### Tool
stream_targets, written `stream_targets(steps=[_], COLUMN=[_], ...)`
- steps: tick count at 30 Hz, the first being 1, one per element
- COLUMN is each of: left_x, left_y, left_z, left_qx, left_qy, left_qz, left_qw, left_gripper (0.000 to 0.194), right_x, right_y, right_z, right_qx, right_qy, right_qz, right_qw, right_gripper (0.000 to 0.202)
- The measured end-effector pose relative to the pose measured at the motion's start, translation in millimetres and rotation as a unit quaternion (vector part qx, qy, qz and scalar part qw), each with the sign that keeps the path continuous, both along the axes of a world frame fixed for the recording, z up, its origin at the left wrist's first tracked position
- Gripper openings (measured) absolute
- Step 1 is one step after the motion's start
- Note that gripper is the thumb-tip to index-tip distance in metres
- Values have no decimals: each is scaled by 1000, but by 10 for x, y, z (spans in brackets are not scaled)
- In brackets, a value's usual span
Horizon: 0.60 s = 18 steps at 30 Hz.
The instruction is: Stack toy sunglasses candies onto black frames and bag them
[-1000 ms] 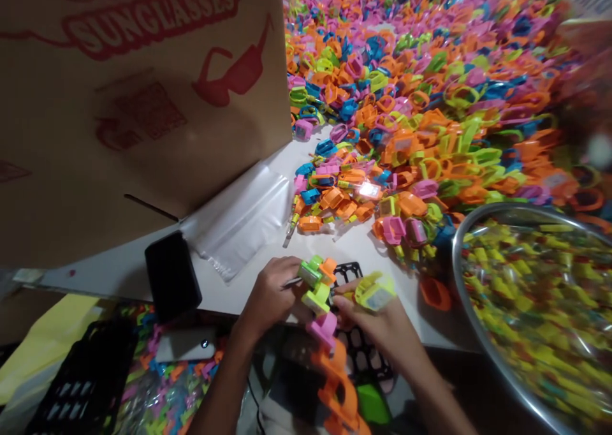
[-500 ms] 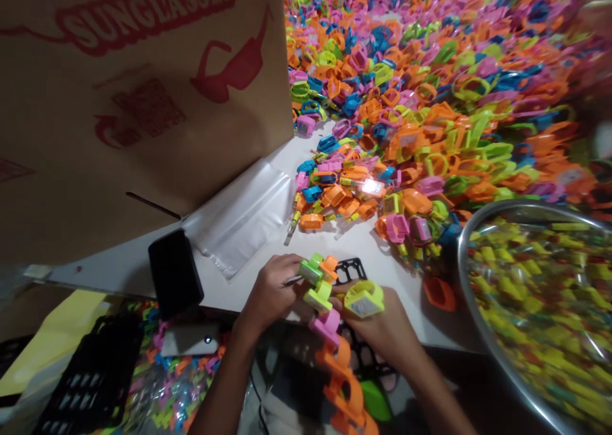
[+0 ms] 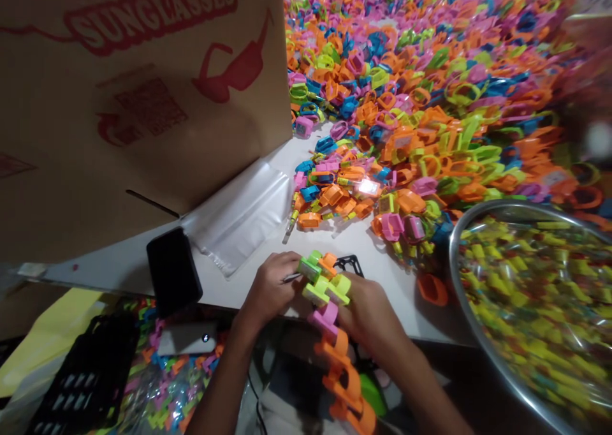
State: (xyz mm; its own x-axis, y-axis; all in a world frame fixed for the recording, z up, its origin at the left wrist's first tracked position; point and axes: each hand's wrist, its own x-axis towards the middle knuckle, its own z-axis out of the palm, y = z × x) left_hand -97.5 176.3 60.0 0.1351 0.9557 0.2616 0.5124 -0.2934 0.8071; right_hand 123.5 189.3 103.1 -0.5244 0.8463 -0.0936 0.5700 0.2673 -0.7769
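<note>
My left hand (image 3: 272,285) is closed around a thin metal rod (image 3: 290,277) whose end shows beside a stack of toy watches. A green toy watch (image 3: 310,268) and an orange one (image 3: 328,264) sit at the top of this stack. Below them come yellow-green ones, a pink toy watch (image 3: 325,318) and several orange toy watches (image 3: 345,381) hanging down below the table edge. My right hand (image 3: 368,304) is closed at the right side of the stack, at a yellow-green toy watch (image 3: 339,288). Its fingertips are hidden behind the watches.
A large pile of coloured toy watches (image 3: 411,110) covers the back of the table. At right stands a metal bowl (image 3: 454,263) of small yellow pieces. A cardboard box (image 3: 143,167), a plastic bag (image 3: 243,212) and a black phone (image 3: 173,272) are at left. Black plastic racks (image 3: 86,377) lie lower left.
My right hand has moved left to the stack. The yellow-green toy watch by that hand is now up against the other watches. My left hand has barely moved.
</note>
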Motion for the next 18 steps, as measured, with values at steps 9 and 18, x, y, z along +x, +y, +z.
stream_targets(steps=[9, 18], left_x=[-3, 14], left_y=[3, -28], left_z=[-27, 53], left_qx=[-11, -75], left_qy=[-1, -41], left_qz=[2, 9], left_qw=[1000, 996], left_gripper=[25, 13], right_x=[-84, 197], right_y=[10, 151], right_z=[105, 323], right_qx=[-19, -23], right_qy=[-41, 82], right_qz=[11, -97], right_qw=[999, 992], right_gripper=[15, 28])
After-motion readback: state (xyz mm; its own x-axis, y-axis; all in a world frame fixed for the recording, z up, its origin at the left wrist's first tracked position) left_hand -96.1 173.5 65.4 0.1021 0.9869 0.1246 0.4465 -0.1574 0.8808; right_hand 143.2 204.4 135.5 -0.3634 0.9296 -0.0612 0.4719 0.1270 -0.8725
